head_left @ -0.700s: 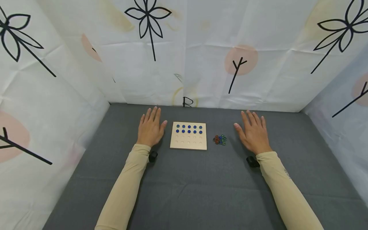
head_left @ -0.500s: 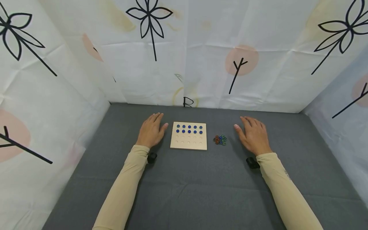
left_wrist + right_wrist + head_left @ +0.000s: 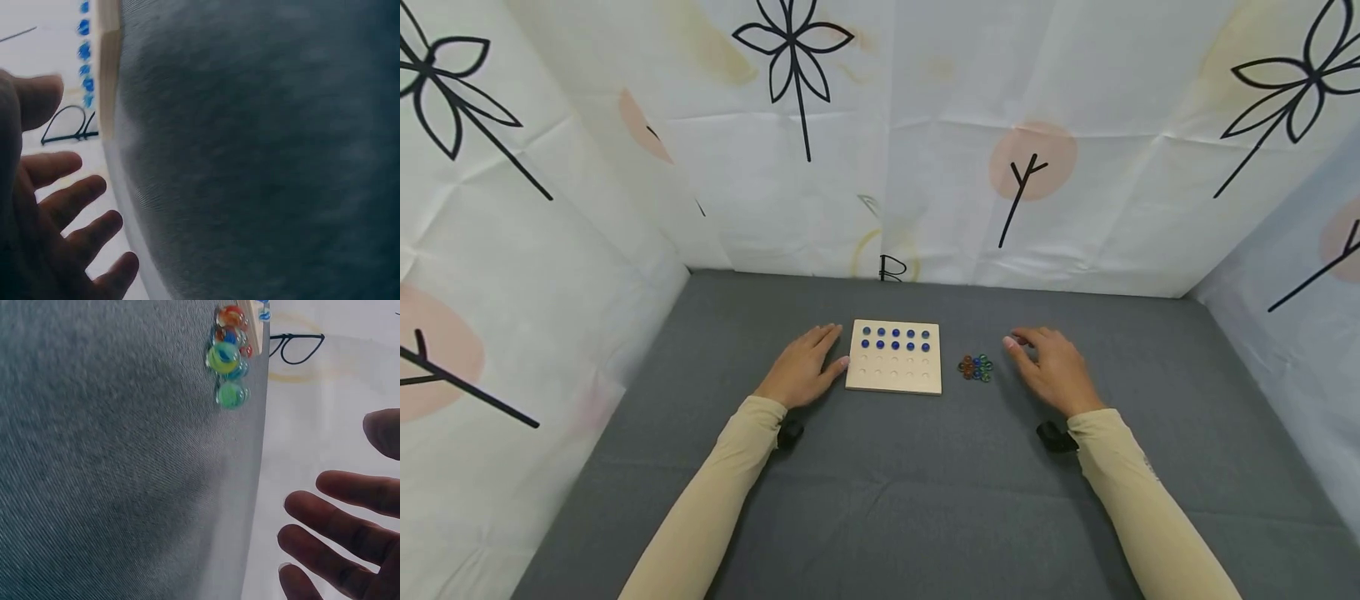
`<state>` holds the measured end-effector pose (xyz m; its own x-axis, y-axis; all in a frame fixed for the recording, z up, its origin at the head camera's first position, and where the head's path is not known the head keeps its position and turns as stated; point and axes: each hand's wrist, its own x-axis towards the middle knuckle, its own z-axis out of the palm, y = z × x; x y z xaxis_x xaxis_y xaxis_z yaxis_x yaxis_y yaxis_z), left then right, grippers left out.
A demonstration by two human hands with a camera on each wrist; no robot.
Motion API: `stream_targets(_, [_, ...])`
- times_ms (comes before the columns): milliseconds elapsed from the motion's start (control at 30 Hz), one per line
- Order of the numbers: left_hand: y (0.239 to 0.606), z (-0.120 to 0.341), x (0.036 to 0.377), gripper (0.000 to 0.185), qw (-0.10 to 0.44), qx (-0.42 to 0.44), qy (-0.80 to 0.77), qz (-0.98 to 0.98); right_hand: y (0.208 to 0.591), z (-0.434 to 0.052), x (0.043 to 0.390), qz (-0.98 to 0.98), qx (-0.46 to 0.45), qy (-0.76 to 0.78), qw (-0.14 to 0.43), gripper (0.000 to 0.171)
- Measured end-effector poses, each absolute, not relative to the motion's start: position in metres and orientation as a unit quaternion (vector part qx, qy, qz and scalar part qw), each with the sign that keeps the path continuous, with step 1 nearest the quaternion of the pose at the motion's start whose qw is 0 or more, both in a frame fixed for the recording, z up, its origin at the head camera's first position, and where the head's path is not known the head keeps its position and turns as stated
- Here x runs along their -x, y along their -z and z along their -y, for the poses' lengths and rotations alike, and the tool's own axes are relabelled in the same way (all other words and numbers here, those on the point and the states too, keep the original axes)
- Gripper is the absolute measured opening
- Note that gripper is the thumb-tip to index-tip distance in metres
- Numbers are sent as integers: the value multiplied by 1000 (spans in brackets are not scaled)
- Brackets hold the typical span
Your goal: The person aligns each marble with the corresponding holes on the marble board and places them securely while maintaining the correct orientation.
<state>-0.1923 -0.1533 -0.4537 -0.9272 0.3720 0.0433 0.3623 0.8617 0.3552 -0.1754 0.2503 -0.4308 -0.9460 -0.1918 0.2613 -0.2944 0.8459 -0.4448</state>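
A pale wooden board [image 3: 892,381] lies on the grey cloth, with rows of round hollows. Blue marbles [image 3: 896,345] fill its two far rows; the nearer rows hold none. My left hand [image 3: 802,367] is just left of the board, thumb tip close to its left edge, fingers relaxed around nothing. To the board's right sits a small cluster of red, blue and green marbles [image 3: 976,367]. My right hand [image 3: 1056,372] hovers right of that cluster, fingers loosely bent and holding nothing. The right wrist view shows the clear glass marbles [image 3: 232,394] beyond the fingertips.
The grey cloth [image 3: 880,500] covers the table. White fabric walls [image 3: 940,200] with printed flowers and trees stand behind and at both sides. Both wrists carry small black cameras [image 3: 1057,437].
My left hand has come right and nearer, toward the board's left edge. My right hand has drawn its fingers in and shifted slightly toward the marble cluster.
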Motion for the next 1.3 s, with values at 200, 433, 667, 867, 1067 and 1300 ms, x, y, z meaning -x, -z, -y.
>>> stream_targets(200, [458,151,189,72,82,-222,-145,-961,436,-246,173,951,-136,-260,99,41])
stream_targets(433, [460,147,190,73,111,-230,-120,-959,442,-244,171,941,-159,-282,102,33])
stream_targets(667, [461,148,190,72,120,-228,-113,-960,443,-247,168,936,-161,-306,63,28])
stream_targets(867, [459,148,191,73,130,-227,-116,-958,444,-249,168,931,-146,-334,30,23])
stream_targets(1067, [464,149,192,73,133,-225,-117,-958,452,-253,168,927,-135,-349,8,22])
stream_targets(1300, [468,150,194,74,136,-220,-124,-958,455,-256,170,929,-132,-346,-1,24])
